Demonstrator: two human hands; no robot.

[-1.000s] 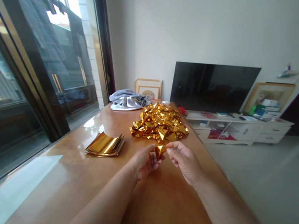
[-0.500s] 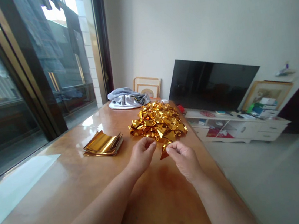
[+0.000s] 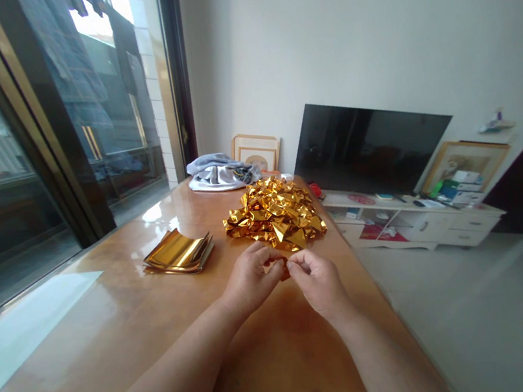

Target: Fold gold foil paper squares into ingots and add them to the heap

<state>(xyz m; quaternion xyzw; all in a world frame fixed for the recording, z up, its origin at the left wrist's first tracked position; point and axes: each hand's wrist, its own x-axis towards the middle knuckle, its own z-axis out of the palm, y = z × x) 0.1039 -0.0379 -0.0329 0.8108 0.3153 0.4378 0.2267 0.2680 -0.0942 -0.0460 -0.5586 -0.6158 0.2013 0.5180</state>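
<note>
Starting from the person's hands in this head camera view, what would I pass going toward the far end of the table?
Left hand and right hand pinching a small piece of gold foil → heap of crumpled gold foil → grey-and-white cloth bundle → framed picture against the wall

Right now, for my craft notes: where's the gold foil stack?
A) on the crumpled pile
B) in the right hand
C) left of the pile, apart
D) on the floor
C. The gold foil stack lies on the wooden table, left of the crumpled gold foil pile, not touching it.
</note>
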